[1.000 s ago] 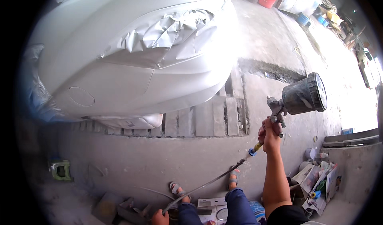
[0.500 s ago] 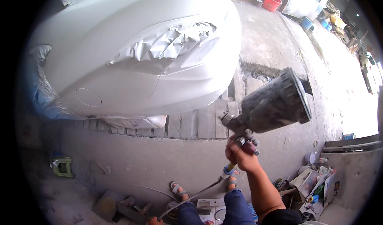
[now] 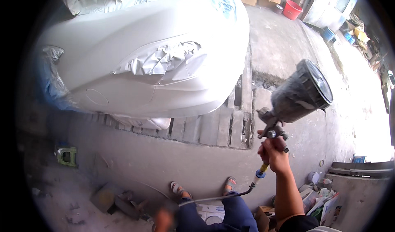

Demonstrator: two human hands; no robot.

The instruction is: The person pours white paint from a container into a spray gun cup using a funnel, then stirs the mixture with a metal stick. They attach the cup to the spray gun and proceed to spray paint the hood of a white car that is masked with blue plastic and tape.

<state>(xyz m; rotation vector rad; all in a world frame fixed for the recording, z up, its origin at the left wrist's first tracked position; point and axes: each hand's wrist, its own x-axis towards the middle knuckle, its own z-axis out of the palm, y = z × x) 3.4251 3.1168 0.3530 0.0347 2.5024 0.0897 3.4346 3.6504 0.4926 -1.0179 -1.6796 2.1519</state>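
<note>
My right hand (image 3: pixel 275 154) is closed round the handle of a spray gun (image 3: pixel 273 127) with a large, paint-smeared cup (image 3: pixel 300 93) on top. The gun is held up to the right of a white car front corner (image 3: pixel 135 88), apart from it, its nozzle side towards the car. From the gun's handle an air hose (image 3: pixel 222 198) runs across my legs to my left hand (image 3: pixel 164 219), which is smeared by motion at the lower edge and seems closed on the hose. Crumpled masking film (image 3: pixel 164 59) covers the headlight; a round outline marks the bumper.
A slatted floor grating (image 3: pixel 197 129) lies under the car. Bluish film (image 3: pixel 53 84) covers the wheel area. A green stool (image 3: pixel 66 156) and dark boxes (image 3: pixel 108 198) stand left; cardboard and clutter (image 3: pixel 314 199) lie right. A red basin (image 3: pixel 292 10) sits far right.
My right hand and the spray gun have moved right, away from the car. My left hand has risen a little into view. The view has shifted, showing more covering over the car's top.
</note>
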